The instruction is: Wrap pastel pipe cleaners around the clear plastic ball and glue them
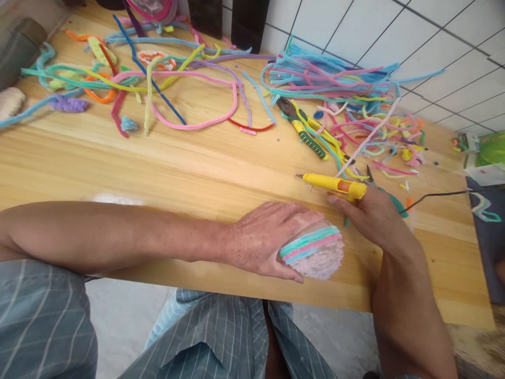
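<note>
My left hand lies across a round, pale pink fluffy piece, gripping its left side with thumb and fingers. Three pipe cleaner strips in green, pink and light blue cross the piece side by side, and part of it is hidden under my fingers. To the right, my right hand is closed around a yellow glue gun. Its nozzle points left above the wooden table, apart from the round piece, and a black cord runs off to the right.
Pliers with yellow-green handles lie on the wooden table. Behind them sits a bundle of pipe cleaners against the tiled wall. Loose pipe cleaners, including a pink loop, spread over the back left. Small scraps lie at right.
</note>
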Demonstrator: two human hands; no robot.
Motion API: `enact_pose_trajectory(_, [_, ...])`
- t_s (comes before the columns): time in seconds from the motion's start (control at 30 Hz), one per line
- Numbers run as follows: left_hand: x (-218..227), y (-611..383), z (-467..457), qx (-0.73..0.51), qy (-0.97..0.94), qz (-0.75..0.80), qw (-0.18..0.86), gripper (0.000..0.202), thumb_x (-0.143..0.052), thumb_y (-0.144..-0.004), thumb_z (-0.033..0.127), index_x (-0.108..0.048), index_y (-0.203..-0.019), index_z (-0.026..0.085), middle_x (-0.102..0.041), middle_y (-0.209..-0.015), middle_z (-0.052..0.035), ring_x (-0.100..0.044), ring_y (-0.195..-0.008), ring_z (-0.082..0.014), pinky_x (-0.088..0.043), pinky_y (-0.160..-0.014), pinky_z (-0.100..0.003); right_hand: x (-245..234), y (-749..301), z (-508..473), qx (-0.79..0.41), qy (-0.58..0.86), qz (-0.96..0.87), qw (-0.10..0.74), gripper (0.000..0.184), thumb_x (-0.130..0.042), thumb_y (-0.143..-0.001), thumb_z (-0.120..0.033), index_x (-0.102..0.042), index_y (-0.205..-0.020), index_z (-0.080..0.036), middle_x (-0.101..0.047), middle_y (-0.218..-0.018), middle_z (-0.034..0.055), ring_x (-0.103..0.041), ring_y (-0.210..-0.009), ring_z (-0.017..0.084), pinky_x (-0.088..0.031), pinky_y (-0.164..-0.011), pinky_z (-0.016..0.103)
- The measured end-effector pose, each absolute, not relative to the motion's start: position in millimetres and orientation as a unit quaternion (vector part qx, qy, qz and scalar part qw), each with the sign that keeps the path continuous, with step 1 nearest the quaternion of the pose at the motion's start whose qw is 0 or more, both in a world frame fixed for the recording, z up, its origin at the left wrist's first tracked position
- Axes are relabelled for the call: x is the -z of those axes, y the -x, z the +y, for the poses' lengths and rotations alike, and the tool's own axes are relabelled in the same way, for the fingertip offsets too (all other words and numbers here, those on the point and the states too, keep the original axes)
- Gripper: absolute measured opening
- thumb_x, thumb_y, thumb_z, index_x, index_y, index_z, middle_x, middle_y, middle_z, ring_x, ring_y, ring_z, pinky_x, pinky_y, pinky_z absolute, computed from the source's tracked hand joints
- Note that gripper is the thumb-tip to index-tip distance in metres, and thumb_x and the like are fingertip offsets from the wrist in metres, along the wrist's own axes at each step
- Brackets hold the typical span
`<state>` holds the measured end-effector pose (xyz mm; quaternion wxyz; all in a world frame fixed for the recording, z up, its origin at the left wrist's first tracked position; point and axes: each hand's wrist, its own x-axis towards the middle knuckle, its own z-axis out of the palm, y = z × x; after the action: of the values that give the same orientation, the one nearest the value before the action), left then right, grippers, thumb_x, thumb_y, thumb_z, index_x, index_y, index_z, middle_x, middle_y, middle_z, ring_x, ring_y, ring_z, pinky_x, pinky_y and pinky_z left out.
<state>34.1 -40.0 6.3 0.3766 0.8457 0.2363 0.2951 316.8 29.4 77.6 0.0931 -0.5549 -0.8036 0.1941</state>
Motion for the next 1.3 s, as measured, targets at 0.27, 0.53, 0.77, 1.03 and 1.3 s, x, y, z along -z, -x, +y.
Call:
enact_pose_trajectory(0.27, [-5.2,-33.9,-39.6,-0.305,-0.848,0.226,0.37,0.102,-0.08,-0.092,0.076,-0.041,-0.167,0.019,-0.062,-0.162,-0.0262,-0.063,-0.147,-0.0466,-0.055,-0.12,-0.065,-83.3,-311.7,29.2,-0.188,0.569,-0.798,0.07,0.041,-0.063,-0.099,-0.061,-0.053,-0.076,-0.029,-0.059,-0.071,0.0042,-0.062,-0.075,0.027,-0.05,-0.074,0.041])
enact_pose_trajectory(0.53, [-6.7,-35.1,-39.6,-0.293,-0.846,0.232,0.379,0.103,-0.081,-0.091,0.076,-0.042,-0.168,0.02,-0.063,-0.16,-0.0254,-0.064,-0.146,-0.0462,-0.056,-0.119,-0.064,-85.9,-309.5,29.1,-0.185,0.574,-0.795,0.063,0.033,-0.064,-0.096,-0.056,-0.055,-0.081,-0.028,-0.061,-0.073,0.0039,-0.063,-0.073,0.026,-0.052,-0.075,0.04])
enact_pose_trajectory(0.77, [-7.3,-35.2,-39.6,-0.292,-0.85,0.23,0.373,0.103,-0.08,-0.091,0.077,-0.04,-0.168,0.02,-0.063,-0.161,-0.0258,-0.064,-0.148,-0.0472,-0.056,-0.119,-0.067,-85.9,-309.6,29.7,-0.19,0.575,-0.794,0.061,0.031,-0.065,-0.096,-0.054,-0.056,-0.082,-0.028,-0.063,-0.075,0.005,-0.064,-0.076,0.027,-0.053,-0.077,0.041])
enact_pose_trajectory(1.03, [-6.7,-34.9,-38.9,-0.288,-0.851,0.227,0.377,0.103,-0.08,-0.091,0.076,-0.042,-0.168,0.02,-0.062,-0.161,-0.0264,-0.064,-0.147,-0.0484,-0.057,-0.118,-0.069,-85.6,-308.7,30.3,-0.197,0.57,-0.796,0.064,0.03,-0.065,-0.096,-0.053,-0.056,-0.082,-0.028,-0.062,-0.074,0.0042,-0.063,-0.075,0.026,-0.052,-0.077,0.041])
enact_pose_trajectory(1.3, [-8.1,-34.5,-39.4,-0.281,-0.855,0.23,0.37,0.104,-0.082,-0.091,0.074,-0.04,-0.168,0.018,-0.062,-0.162,-0.027,-0.064,-0.147,-0.0486,-0.057,-0.117,-0.068,-84.2,-309.8,30.0,-0.197,0.579,-0.788,0.063,0.031,-0.064,-0.096,-0.055,-0.06,-0.085,-0.027,-0.067,-0.081,0.0069,-0.062,-0.075,0.026,-0.049,-0.076,0.04])
